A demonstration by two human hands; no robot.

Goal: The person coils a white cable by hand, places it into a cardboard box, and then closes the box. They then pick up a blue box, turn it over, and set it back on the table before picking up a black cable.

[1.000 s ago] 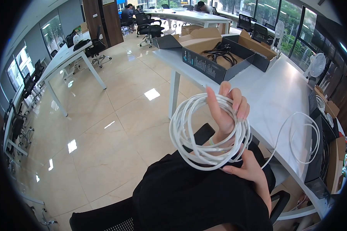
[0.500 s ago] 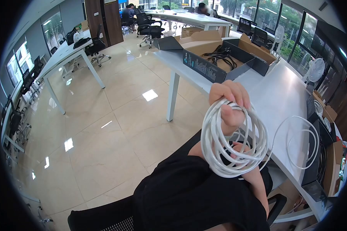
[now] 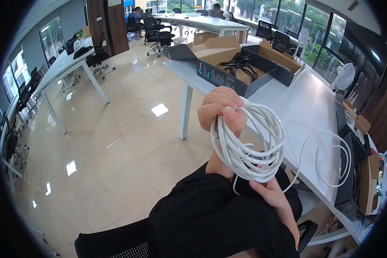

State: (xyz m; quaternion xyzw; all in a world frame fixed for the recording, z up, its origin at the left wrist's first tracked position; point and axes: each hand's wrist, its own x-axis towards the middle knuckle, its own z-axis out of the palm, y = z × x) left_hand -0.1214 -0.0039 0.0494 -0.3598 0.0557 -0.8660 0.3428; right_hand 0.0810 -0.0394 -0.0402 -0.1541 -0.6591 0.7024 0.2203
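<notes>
A coil of white cable (image 3: pixel 268 148) hangs in front of me in several loose loops. My left hand (image 3: pixel 221 111) is closed round the upper left side of the loops, thumb pressed against the fingers. At the bottom of the coil is my right hand (image 3: pixel 268 189), its thumb in front and its fingers partly hidden behind the loops; it grips the cable there. From beside the right hand a single strand runs up over the table edge and ends in a loose white loop (image 3: pixel 317 165) on the tabletop.
On the white table (image 3: pixel 305 112) stands an open cardboard box (image 3: pixel 221 75) with black cables (image 3: pixel 241 66) inside. More open boxes (image 3: pixel 367 180) line the right edge, one with coiled white cable (image 3: pixel 350 120). A white fan (image 3: pixel 344 77) stands behind. Two people sit far off.
The coil has turned and tilted; my left hand has shifted left with it. My right hand, earlier mostly hidden behind the loops, now shows at the coil's lower edge.
</notes>
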